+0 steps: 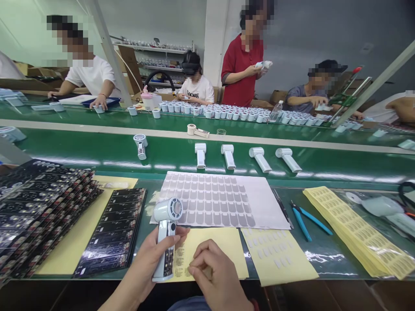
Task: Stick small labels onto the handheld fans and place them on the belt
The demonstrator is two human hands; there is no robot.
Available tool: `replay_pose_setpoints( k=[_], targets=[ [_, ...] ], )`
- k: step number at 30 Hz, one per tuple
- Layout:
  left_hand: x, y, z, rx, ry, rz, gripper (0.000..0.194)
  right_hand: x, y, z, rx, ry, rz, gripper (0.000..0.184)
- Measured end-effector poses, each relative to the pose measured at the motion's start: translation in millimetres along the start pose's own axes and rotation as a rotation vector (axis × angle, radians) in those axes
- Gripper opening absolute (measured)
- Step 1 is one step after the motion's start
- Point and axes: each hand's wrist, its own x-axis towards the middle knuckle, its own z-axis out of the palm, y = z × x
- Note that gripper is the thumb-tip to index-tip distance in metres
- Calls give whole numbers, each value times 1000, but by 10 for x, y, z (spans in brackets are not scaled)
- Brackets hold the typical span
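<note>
My left hand [152,259] is wrapped round the handle of a small white hand-held fan [166,233], held upright with its open handle and circuit board showing. My right hand [214,272] is beside it, its fingers pinched together against a yellow sticker sheet [223,242] near the table's front edge; whatever they pinch is too small to make out. Behind them lies a white sheet of grey stickers [220,199].
Black panel strips [113,229] and stacked black boards [35,207] lie at left. Blue tweezers [304,218] and a yellow sheet stack [363,233] sit right. Several white fans [228,155] ride the green conveyor [65,151]. Other people work across the belt.
</note>
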Motion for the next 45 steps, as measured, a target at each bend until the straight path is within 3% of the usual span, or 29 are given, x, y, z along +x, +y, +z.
replay_pose_setpoints(
  k=[3,6,9,14,22,28,33,35,40,45],
  targets=[
    [-44,53,48,7,16,-9,41,43,-106,-148,313,-91,114,8],
    [-75,118,129,-45,34,-27,47,109,-288,-259,441,-103,93,10],
    [-71,172,233,-122,34,-8,52,206,-492,-303,445,-92,70,7],
    [-55,251,410,-243,10,42,42,374,-680,-309,286,-123,91,7],
    [-31,331,528,-273,52,70,30,496,-653,-327,185,-103,60,11],
    [-85,354,553,-281,-110,71,36,519,-562,-314,71,-6,-160,11],
    [-138,418,580,-162,-231,76,55,566,-493,-383,379,148,-117,11],
    [-36,482,572,-129,-233,76,59,631,-423,-515,323,211,-63,21],
    [632,855,583,95,-110,153,48,892,-112,-1060,-562,242,146,41],
    [1546,1237,708,248,64,265,20,1150,150,-1364,-831,195,283,54]
  ],
)
